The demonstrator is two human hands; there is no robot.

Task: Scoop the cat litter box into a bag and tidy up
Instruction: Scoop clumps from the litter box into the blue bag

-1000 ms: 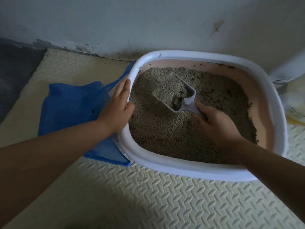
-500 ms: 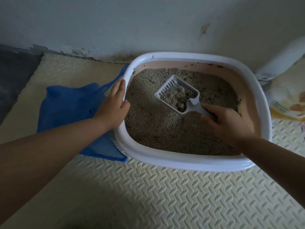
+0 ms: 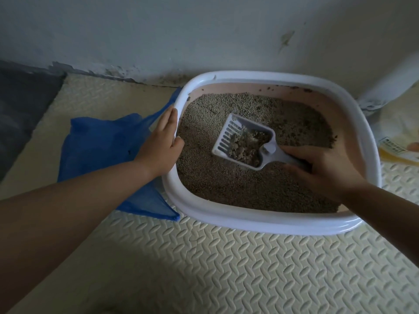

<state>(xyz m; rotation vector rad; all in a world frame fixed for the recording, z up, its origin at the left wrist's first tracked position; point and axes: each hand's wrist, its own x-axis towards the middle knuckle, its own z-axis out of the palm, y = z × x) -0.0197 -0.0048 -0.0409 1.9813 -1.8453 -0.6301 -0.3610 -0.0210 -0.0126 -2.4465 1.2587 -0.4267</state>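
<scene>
A white-rimmed litter box (image 3: 267,225) with a pink inside stands on the floor mat, filled with grey-brown litter (image 3: 226,184). My right hand (image 3: 324,168) grips the handle of a white slotted scoop (image 3: 229,137), which is lifted above the litter and holds clumps at its back. My left hand (image 3: 162,143) rests on the box's left rim, fingers straight along the outside, thumb over the inner edge. A blue plastic bag (image 3: 99,146) lies flat on the mat left of the box, partly under my left forearm.
A cream embossed foam mat (image 3: 249,268) covers the floor. A stained wall (image 3: 204,35) runs right behind the box. A yellow-white printed package (image 3: 399,141) lies to the right of the box. Dark floor (image 3: 20,105) shows at far left.
The scoop has come up out of the litter, and most loose grains have sifted away, leaving clumps. My left hand stays on the rim. The view has shifted slightly.
</scene>
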